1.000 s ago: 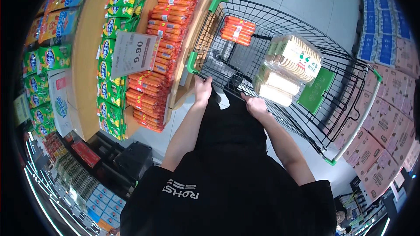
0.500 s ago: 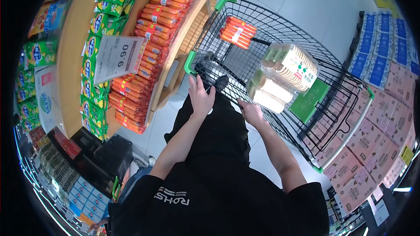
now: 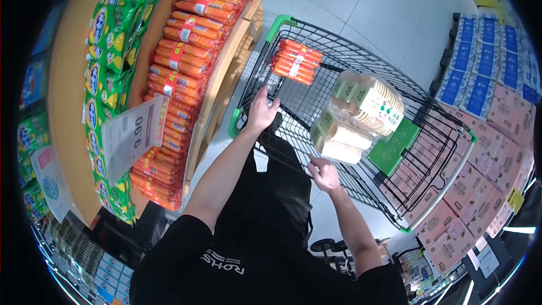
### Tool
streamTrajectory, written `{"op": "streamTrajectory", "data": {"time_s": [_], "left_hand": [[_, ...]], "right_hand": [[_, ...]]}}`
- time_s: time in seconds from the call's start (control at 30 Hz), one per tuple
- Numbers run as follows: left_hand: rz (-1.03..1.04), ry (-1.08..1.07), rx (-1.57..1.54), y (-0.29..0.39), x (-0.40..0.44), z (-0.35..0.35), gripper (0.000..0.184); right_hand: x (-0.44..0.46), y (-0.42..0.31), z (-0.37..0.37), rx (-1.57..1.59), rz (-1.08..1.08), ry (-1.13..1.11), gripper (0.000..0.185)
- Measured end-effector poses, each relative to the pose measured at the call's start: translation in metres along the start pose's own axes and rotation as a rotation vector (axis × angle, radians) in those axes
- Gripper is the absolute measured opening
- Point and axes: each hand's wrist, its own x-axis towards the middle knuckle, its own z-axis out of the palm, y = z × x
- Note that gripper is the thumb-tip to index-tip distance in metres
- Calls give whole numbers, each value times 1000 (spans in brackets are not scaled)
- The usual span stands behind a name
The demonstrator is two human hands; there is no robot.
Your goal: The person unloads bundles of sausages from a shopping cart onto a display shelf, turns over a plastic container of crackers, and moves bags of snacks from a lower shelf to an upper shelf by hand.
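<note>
A wire shopping cart (image 3: 361,40) with green corners stands in front of me. Inside it lies an orange pack of sausages (image 3: 296,62) with a red-and-white label, towards the left end. Clear packs of pale, round stacked items (image 3: 375,104) rest near the middle. My left hand (image 3: 263,112) reaches over the near side of the cart, below the sausage pack, its fingers stretched and the thumb apart, holding nothing. At the cart's near rim, my right hand (image 3: 324,175) is curled around the edge with the index finger partly extended.
On the left, a wooden shelf (image 3: 220,96) holds rows of orange sausage packs (image 3: 189,31) and green bags (image 3: 116,39). A price sign (image 3: 132,135) juts out from it. Pink cartons (image 3: 474,178) and blue-and-white packs (image 3: 471,59) are stacked on the right.
My left hand has moved from the near rim forward over the cart, towards the sausage pack. In view, the cart and its contents sit slightly lower and further left. My right hand stays at the rim.
</note>
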Motion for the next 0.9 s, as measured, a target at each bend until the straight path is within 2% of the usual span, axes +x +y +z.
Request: {"op": "streamTrajectory", "data": {"time_s": [0.07,0.1,0.13,0.17,0.27,0.3,0.33,0.37,0.43,0.47,0.5,0.6,0.67,0.7,0.8,0.83,0.9], "left_hand": [[-70,-52,-47,-9,36,19,65],[-116,-73,-36,-20,55,33,71],[-119,-70,-65,-17,68,38,75],[-109,-50,-83,-17,79,42,75],[-78,21,-116,-40,106,66,74],[-64,41,-125,-47,113,75,73],[-49,61,-165,-51,117,80,73],[-31,82,-207,-52,122,83,73],[-13,144,-308,-55,134,93,71],[-45,132,-222,-58,138,96,71],[-77,120,-138,-53,140,94,71],[-162,152,-41,-40,144,96,62],[-187,186,-38,-34,142,95,58],[-92,261,-119,-36,140,95,50],[-212,163,-134,-36,123,87,44],[-171,210,-100,-28,113,85,36],[-187,149,-125,-14,96,74,35]], "right_hand": [[28,8,0,0,113,160,40],[54,21,6,63,-22,328,36],[80,16,1,202,39,350,37],[112,14,-1,220,263,256,41],[210,43,14,343,236,385,58],[238,52,17,461,329,310,64],[267,71,30,491,362,336,68],[287,73,33,630,437,380,67],[313,73,31,918,454,382,62],[320,70,28,1060,460,379,59],[318,55,13,1118,545,264,50],[324,63,16,1256,521,175,56],[314,64,16,1248,486,190,53],[308,63,15,1245,464,198,51],[283,66,16,1120,486,248,50],[271,67,16,1101,460,297,49],[235,63,18,1094,414,391,49]]}}
